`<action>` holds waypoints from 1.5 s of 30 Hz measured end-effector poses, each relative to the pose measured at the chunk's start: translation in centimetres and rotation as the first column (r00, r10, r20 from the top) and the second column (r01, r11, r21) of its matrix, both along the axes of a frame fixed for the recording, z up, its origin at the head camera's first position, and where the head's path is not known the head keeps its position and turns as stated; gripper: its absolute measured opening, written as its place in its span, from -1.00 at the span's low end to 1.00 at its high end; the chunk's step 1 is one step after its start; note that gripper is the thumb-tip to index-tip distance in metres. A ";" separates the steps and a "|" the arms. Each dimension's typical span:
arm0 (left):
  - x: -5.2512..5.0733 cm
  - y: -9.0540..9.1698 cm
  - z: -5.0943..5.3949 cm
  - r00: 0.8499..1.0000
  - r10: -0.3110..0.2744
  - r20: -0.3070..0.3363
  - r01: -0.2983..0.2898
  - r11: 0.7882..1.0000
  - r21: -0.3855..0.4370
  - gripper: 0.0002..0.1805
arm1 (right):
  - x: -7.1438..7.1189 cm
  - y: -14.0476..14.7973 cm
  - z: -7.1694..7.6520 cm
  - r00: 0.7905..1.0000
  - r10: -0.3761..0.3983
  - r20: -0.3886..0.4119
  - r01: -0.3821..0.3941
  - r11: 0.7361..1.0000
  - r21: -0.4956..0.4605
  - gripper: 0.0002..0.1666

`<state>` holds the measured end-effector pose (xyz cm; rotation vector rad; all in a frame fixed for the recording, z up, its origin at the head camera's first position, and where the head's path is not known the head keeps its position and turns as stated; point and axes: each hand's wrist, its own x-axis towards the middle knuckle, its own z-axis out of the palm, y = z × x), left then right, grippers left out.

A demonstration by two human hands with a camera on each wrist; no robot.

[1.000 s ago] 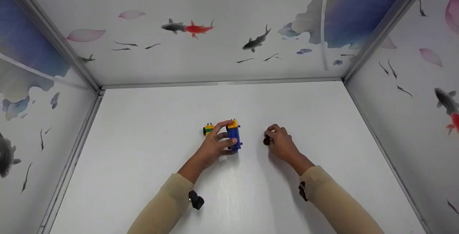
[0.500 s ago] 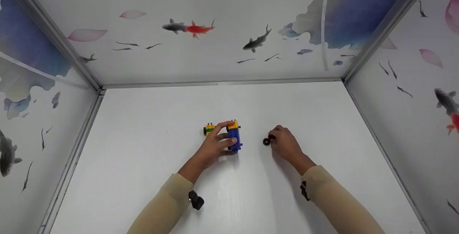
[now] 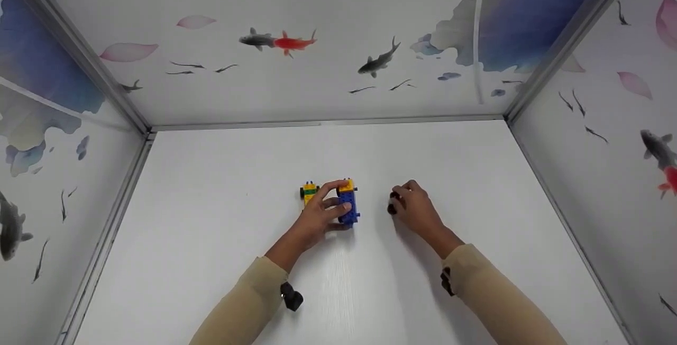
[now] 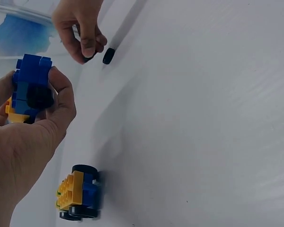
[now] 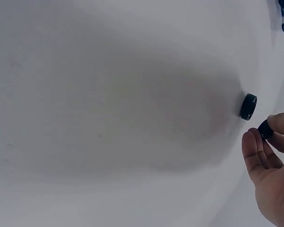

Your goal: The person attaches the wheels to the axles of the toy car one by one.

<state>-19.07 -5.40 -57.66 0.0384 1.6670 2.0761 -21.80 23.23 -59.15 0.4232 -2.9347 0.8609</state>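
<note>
My left hand (image 3: 317, 217) grips a toy car of blue and yellow building blocks (image 3: 347, 210), raised off the table. Bare axle ends poke out on its right side in the head view; a black wheel (image 4: 40, 97) sits on it in the left wrist view. Over to the right, my right hand (image 3: 420, 211) pinches a small black wheel (image 5: 265, 130) between thumb and fingers. Close by that hand, a loose black wheel (image 5: 248, 107) stands on edge on the table. Fingers partly cover the held wheel and the car.
Behind my left hand a second toy car (image 4: 73, 191), yellow, green and blue with black wheels, stands on the white table (image 3: 254, 165). Printed wall panels (image 3: 328, 85) enclose the table at the back and both sides.
My right hand drew back slightly to the right with the wheel, then returned left and a little farther away, beside the loose wheel. My left hand and its car have shifted very slightly right.
</note>
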 end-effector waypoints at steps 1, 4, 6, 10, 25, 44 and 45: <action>0.0 0.0 0.0 1.000 0.002 0.000 -0.002 1.000 -0.001 -0.36 | 0.0 -0.3 0.1 1.000 0.008 -0.002 -0.008 1.000 -0.014 -0.66; 0.0 0.1 -0.1 1.000 0.006 -0.012 -0.006 1.000 -0.008 -0.36 | 0.1 -1.1 0.5 0.999 0.039 -0.006 -0.040 0.996 -0.078 -0.67; 0.0 0.1 -0.2 1.000 0.005 -0.027 -0.005 1.000 -0.015 -0.35 | 0.2 -1.7 0.9 0.998 0.059 -0.005 -0.059 0.990 -0.124 -0.69; 0.1 0.0 -0.2 0.999 0.005 -0.037 -0.006 1.000 -0.016 -0.33 | 0.4 -2.8 1.5 0.995 0.099 -0.007 -0.099 0.973 -0.210 -0.71; 0.4 0.1 -0.3 0.999 0.024 0.021 -0.023 0.999 -0.036 -0.09 | 0.3 -5.0 2.2 0.988 0.156 -0.007 -0.148 0.925 -0.349 -0.60; 0.5 -0.1 -0.5 0.998 -0.019 -0.067 0.012 0.994 -0.106 -0.07 | 0.1 -5.5 2.8 0.986 0.164 0.022 -0.145 0.917 -0.371 -0.63; 0.5 -0.1 -0.5 0.997 -0.023 -0.077 0.014 0.993 -0.119 -0.06 | 0.0 -5.6 2.8 0.987 0.162 0.023 -0.142 0.917 -0.374 -0.63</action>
